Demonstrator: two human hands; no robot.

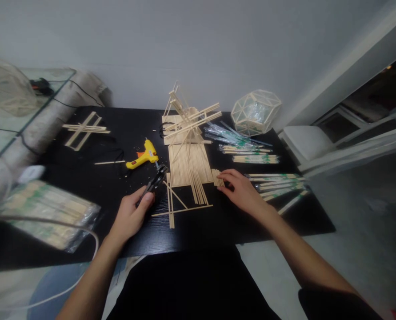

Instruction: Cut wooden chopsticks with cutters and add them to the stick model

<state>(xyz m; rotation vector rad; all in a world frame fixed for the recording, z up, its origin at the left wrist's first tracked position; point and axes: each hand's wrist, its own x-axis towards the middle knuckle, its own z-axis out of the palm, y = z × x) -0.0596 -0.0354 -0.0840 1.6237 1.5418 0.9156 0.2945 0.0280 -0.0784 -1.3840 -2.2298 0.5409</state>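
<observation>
My left hand is closed around the handles of black pliers, their jaws pointing up and away to the right. My right hand has thumb and fingers at opposite ends of a small row of short wooden sticks lying on the table. Just left of that row is a flat panel of sticks laid side by side, with several loose sticks over its near edge. More thin sticks lie crossed in front of the pliers. A yellow glue gun rests beyond my left hand.
A stick model stands behind the panel on the black table. Wrapped chopsticks lie on the right, near a faceted stick frame. At left are a crossed stick piece and a plastic pack of sticks.
</observation>
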